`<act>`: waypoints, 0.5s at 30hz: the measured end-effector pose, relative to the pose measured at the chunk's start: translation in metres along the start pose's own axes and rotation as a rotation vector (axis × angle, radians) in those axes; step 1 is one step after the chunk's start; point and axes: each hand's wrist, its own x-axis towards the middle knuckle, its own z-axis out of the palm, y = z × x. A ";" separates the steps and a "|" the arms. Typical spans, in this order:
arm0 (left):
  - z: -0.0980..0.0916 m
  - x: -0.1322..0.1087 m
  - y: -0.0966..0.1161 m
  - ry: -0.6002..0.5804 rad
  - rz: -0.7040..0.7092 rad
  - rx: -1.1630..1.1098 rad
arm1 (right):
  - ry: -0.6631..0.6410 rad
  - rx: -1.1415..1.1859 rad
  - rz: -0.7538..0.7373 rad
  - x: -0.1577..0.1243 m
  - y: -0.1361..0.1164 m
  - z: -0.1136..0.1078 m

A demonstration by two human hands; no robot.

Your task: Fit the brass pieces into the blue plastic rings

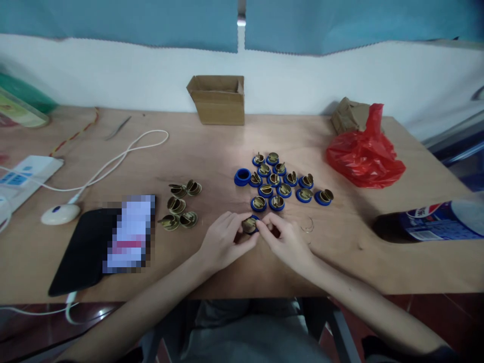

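My left hand (223, 239) and my right hand (285, 239) meet at the table's near middle, both gripping one blue ring with a brass insert (250, 224). Just beyond them sits a cluster of several finished blue rings with brass inserts (282, 181). An empty blue ring (242, 177) lies at the cluster's left edge. Several loose brass inserts (181, 206) lie in a small group to the left of my left hand. A small wire ring (308, 225) rests on the table right of my right hand.
A black phone (81, 252) lies at the near left, beside a white mouse (60, 214) and cable. An open cardboard box (218, 99) stands at the back. A red plastic bag (363, 154) lies at the right. A bottle (434, 222) lies at the right edge.
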 end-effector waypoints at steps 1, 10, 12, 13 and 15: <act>0.001 0.000 -0.001 -0.013 -0.002 0.006 | -0.014 -0.028 0.003 0.000 0.001 0.000; 0.007 -0.002 -0.006 -0.152 -0.089 -0.009 | -0.163 -0.314 0.020 0.005 0.008 -0.002; 0.008 -0.002 -0.007 -0.178 -0.112 -0.015 | -0.223 -0.382 0.009 0.005 0.008 -0.004; 0.008 -0.002 -0.008 -0.193 -0.122 -0.014 | -0.252 -0.410 -0.001 0.006 0.008 -0.005; 0.009 -0.002 -0.009 -0.228 -0.138 -0.009 | -0.291 -0.443 -0.026 0.007 0.008 -0.007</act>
